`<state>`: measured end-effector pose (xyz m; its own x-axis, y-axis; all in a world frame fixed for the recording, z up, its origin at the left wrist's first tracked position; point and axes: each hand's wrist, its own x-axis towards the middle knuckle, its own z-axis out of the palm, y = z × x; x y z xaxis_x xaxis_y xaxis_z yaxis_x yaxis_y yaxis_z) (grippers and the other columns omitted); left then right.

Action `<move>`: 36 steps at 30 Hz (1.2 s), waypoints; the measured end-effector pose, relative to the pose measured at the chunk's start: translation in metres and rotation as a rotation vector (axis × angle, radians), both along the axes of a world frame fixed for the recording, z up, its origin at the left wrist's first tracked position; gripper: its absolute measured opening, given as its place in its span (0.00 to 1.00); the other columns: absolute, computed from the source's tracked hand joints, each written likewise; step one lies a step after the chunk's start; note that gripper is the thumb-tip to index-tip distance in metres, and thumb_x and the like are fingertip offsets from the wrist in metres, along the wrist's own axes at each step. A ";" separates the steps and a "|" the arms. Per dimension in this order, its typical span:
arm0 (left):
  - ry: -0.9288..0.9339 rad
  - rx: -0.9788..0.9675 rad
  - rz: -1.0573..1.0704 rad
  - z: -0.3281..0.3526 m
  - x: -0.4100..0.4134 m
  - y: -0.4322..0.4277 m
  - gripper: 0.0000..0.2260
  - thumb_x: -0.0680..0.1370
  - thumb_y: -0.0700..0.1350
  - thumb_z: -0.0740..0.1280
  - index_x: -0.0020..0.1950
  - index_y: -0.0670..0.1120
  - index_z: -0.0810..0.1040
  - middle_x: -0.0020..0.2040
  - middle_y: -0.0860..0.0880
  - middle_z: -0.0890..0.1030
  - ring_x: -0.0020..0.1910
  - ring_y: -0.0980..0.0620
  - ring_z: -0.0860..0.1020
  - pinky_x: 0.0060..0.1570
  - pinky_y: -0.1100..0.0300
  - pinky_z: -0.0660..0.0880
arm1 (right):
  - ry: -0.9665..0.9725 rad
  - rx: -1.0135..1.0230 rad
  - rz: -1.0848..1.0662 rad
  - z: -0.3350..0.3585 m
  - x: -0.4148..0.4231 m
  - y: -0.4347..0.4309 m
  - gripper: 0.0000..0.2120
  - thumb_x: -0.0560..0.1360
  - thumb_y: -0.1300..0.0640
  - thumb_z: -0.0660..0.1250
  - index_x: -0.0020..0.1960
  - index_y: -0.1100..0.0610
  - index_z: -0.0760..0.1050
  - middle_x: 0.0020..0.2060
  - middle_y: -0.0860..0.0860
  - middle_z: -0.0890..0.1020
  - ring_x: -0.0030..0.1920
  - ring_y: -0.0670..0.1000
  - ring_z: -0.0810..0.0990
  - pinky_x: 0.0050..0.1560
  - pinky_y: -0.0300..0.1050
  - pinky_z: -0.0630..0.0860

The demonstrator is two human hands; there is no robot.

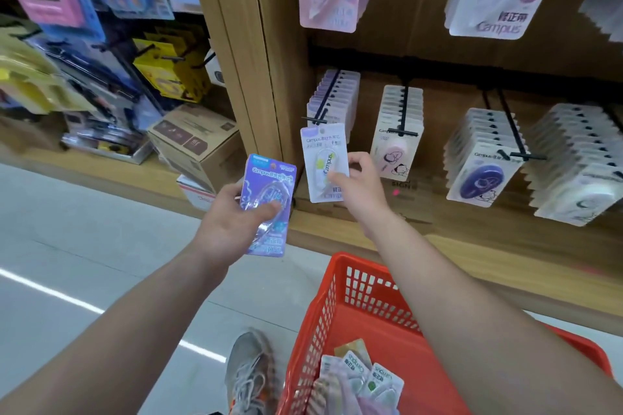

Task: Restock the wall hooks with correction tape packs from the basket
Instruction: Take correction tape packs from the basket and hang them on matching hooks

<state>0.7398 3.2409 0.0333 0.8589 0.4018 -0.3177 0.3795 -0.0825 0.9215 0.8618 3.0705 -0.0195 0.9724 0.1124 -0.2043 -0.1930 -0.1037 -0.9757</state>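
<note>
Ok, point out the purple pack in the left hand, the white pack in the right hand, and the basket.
purple pack (269,175): head view, upper printed card face.
white pack (318,146): head view, upper card near the print.
basket (364,283): head view, far orange mesh wall.

A white tape pack (323,162) stands upright under a hook (326,101), a purple pack (268,204) tilted at its 8 o'clock. More packs (364,381) lie in the red basket (364,286).
</note>
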 end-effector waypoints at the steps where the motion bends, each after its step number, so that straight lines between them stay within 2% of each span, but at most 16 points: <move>1: 0.004 -0.006 0.015 0.001 0.001 0.000 0.17 0.77 0.45 0.75 0.63 0.47 0.76 0.53 0.48 0.84 0.46 0.50 0.85 0.35 0.61 0.77 | -0.009 0.010 0.000 -0.002 -0.001 0.000 0.11 0.80 0.63 0.68 0.58 0.52 0.71 0.49 0.46 0.86 0.48 0.46 0.86 0.50 0.49 0.83; 9: -0.006 -0.012 0.051 0.004 0.003 0.001 0.21 0.77 0.46 0.75 0.67 0.46 0.74 0.54 0.48 0.83 0.48 0.49 0.84 0.35 0.59 0.76 | -0.040 0.025 -0.005 -0.002 0.003 0.010 0.10 0.80 0.57 0.70 0.58 0.50 0.71 0.50 0.47 0.87 0.46 0.48 0.88 0.52 0.58 0.84; 15: -0.001 -0.003 0.059 0.004 0.003 0.000 0.22 0.77 0.47 0.75 0.67 0.46 0.73 0.56 0.47 0.82 0.50 0.48 0.84 0.37 0.58 0.76 | -0.037 0.025 -0.049 -0.006 0.008 0.014 0.09 0.80 0.53 0.71 0.55 0.49 0.71 0.49 0.48 0.86 0.47 0.50 0.87 0.52 0.57 0.84; 18: 0.010 0.012 0.061 0.003 0.002 0.000 0.23 0.76 0.48 0.76 0.68 0.47 0.72 0.57 0.47 0.81 0.53 0.47 0.83 0.38 0.57 0.77 | 0.002 0.000 -0.098 -0.005 0.018 0.017 0.08 0.80 0.50 0.70 0.51 0.51 0.73 0.49 0.49 0.84 0.49 0.52 0.86 0.49 0.53 0.86; 20: 0.015 0.018 0.065 0.003 0.002 0.001 0.23 0.76 0.49 0.76 0.68 0.48 0.72 0.57 0.47 0.81 0.53 0.47 0.83 0.39 0.56 0.78 | 0.034 -0.046 -0.131 -0.006 0.023 0.020 0.11 0.80 0.47 0.70 0.51 0.54 0.76 0.47 0.48 0.82 0.47 0.51 0.85 0.47 0.51 0.86; 23: 0.022 0.027 0.067 0.003 0.003 0.002 0.24 0.76 0.49 0.76 0.69 0.48 0.71 0.59 0.47 0.81 0.55 0.47 0.83 0.41 0.55 0.78 | 0.085 -0.092 -0.141 -0.010 0.029 0.023 0.12 0.80 0.44 0.69 0.49 0.53 0.75 0.44 0.46 0.81 0.41 0.50 0.87 0.46 0.51 0.86; 27: 0.036 0.047 0.069 0.002 0.004 0.002 0.25 0.76 0.50 0.75 0.69 0.48 0.71 0.60 0.47 0.80 0.57 0.45 0.83 0.45 0.54 0.79 | 0.111 -0.168 -0.157 -0.009 0.038 0.028 0.16 0.79 0.41 0.69 0.43 0.51 0.71 0.42 0.48 0.81 0.44 0.52 0.87 0.48 0.52 0.86; 29: 0.036 0.055 0.070 0.002 0.004 0.003 0.25 0.76 0.50 0.76 0.69 0.48 0.71 0.60 0.47 0.81 0.57 0.45 0.83 0.47 0.53 0.80 | 0.150 -0.183 -0.140 -0.008 0.044 0.031 0.18 0.78 0.39 0.69 0.45 0.53 0.72 0.46 0.52 0.83 0.46 0.53 0.86 0.47 0.51 0.86; 32: 0.029 0.064 0.061 0.002 0.004 0.002 0.25 0.76 0.51 0.76 0.69 0.48 0.72 0.60 0.47 0.81 0.56 0.46 0.83 0.50 0.51 0.81 | 0.196 -0.237 -0.140 -0.009 0.045 0.029 0.24 0.78 0.37 0.69 0.57 0.58 0.74 0.52 0.53 0.81 0.50 0.56 0.84 0.45 0.53 0.86; 34: 0.026 0.075 0.055 0.003 0.003 -0.001 0.25 0.76 0.51 0.76 0.68 0.48 0.71 0.59 0.48 0.81 0.56 0.46 0.83 0.52 0.51 0.82 | 0.102 -0.371 -0.134 -0.007 0.033 0.022 0.23 0.78 0.39 0.68 0.60 0.59 0.75 0.49 0.52 0.80 0.50 0.56 0.82 0.42 0.50 0.82; 36: 0.031 0.069 0.045 0.005 0.001 -0.006 0.25 0.75 0.51 0.77 0.67 0.47 0.72 0.59 0.48 0.82 0.55 0.47 0.83 0.53 0.49 0.82 | -0.008 -0.414 -0.111 -0.003 0.006 0.008 0.18 0.80 0.43 0.67 0.61 0.55 0.73 0.47 0.47 0.78 0.49 0.52 0.79 0.44 0.46 0.75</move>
